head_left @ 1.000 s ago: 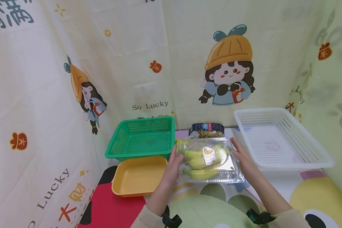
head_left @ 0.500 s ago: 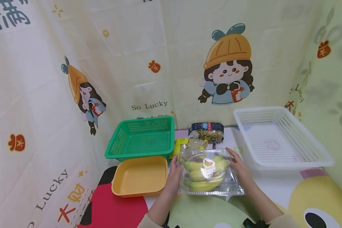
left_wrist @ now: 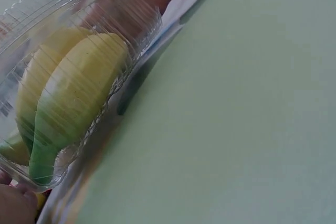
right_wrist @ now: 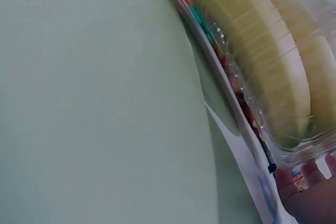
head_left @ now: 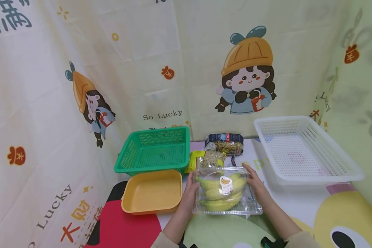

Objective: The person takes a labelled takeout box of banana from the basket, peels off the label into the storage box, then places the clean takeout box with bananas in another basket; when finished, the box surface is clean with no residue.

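Note:
A clear plastic clamshell box (head_left: 251, 203) of yellow-green bananas (head_left: 218, 194), with a white label (head_left: 226, 185) on its lid, is in the middle of the head view. My left hand (head_left: 189, 191) grips its left side, and my right hand (head_left: 256, 186) holds the opposite side. Seen from the right wrist, the fingers (right_wrist: 311, 174) curl at the box's lower corner. The left wrist view has the bananas (left_wrist: 79, 90) through the ribbed wall, with part of the left hand (left_wrist: 14, 203) at the bottom corner.
Just behind the box lies a yellow packet (head_left: 195, 161), and farther back a dark-topped bag (head_left: 224, 144) of pasta-like pieces. At left stand a green basket (head_left: 121, 167) and a yellow tray (head_left: 152, 193). A white basket (head_left: 322, 177) stands at right.
Both hands have brought the banana box toward the person and lower in the head view. The yellow packet, mostly covered a second ago, now shows behind it.

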Demonstrator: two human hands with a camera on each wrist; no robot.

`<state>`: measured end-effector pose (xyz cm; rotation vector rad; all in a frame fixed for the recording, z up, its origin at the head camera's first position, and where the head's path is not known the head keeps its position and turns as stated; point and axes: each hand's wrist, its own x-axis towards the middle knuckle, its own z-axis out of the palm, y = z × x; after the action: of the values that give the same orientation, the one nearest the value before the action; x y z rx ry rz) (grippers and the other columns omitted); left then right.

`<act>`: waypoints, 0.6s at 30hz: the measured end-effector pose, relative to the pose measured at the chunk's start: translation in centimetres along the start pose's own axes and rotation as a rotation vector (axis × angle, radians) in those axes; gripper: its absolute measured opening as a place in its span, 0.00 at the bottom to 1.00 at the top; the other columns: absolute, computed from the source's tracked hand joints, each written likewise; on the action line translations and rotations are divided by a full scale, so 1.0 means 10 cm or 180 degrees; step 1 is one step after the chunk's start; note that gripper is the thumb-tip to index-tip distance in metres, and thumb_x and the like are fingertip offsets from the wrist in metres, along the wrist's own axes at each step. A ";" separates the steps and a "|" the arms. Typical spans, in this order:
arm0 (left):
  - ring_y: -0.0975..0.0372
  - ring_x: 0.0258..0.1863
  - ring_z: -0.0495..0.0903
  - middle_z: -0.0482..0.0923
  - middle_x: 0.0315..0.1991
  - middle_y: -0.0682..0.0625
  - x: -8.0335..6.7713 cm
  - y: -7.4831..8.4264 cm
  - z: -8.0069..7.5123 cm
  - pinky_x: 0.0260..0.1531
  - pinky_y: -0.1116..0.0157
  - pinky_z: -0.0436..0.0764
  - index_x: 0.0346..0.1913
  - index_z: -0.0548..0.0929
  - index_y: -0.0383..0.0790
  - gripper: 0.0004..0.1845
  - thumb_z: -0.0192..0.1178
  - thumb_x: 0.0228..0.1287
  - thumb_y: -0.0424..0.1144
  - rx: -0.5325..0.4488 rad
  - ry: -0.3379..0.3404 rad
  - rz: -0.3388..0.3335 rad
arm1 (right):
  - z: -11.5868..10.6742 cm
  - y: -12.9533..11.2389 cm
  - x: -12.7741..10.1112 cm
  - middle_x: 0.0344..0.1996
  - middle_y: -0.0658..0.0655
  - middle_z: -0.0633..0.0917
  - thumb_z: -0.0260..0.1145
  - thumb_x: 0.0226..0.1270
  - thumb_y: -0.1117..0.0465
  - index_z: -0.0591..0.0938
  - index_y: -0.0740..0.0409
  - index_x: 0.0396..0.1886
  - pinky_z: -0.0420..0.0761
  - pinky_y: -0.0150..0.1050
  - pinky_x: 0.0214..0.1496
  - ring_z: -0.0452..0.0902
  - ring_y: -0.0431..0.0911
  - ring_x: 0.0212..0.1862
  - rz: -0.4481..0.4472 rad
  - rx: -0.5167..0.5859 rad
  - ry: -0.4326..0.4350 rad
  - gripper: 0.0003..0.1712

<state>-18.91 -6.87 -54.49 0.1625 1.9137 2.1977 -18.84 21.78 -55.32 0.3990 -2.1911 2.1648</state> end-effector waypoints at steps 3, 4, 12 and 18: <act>0.49 0.80 0.31 0.34 0.82 0.47 0.03 -0.05 -0.02 0.76 0.42 0.36 0.80 0.37 0.54 0.38 0.43 0.75 0.45 0.0042 -0.0055 0.0011 | -0.01 0.04 0.01 0.78 0.68 0.41 0.42 0.73 0.65 0.51 0.63 0.78 0.27 0.74 0.70 0.26 0.67 0.77 -0.0002 0.0035 -0.0036 0.35; 0.50 0.80 0.31 0.35 0.82 0.48 0.03 -0.06 -0.03 0.76 0.42 0.36 0.80 0.37 0.55 0.38 0.43 0.75 0.46 0.0051 -0.0054 0.0002 | -0.01 0.05 0.01 0.79 0.68 0.41 0.42 0.73 0.65 0.51 0.62 0.78 0.27 0.74 0.70 0.26 0.66 0.77 0.0007 0.0048 -0.0042 0.35; 0.51 0.80 0.32 0.37 0.82 0.51 0.05 -0.11 -0.05 0.76 0.42 0.37 0.80 0.37 0.56 0.39 0.44 0.75 0.46 0.0054 -0.0055 0.0037 | 0.00 0.13 0.05 0.79 0.66 0.42 0.40 0.73 0.64 0.50 0.59 0.79 0.46 0.56 0.73 0.55 0.31 0.67 0.0148 0.0021 -0.0068 0.35; 0.52 0.80 0.31 0.36 0.82 0.52 0.05 -0.14 -0.05 0.77 0.45 0.36 0.80 0.37 0.56 0.38 0.43 0.75 0.44 -0.0050 -0.0033 0.0007 | -0.01 0.16 0.05 0.78 0.69 0.40 0.40 0.74 0.65 0.49 0.63 0.78 0.31 0.66 0.74 0.45 0.25 0.70 0.0040 0.0067 -0.0107 0.34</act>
<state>-19.38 -7.04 -55.95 0.1730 1.8913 2.2084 -19.64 21.83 -56.76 0.4269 -2.1956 2.2052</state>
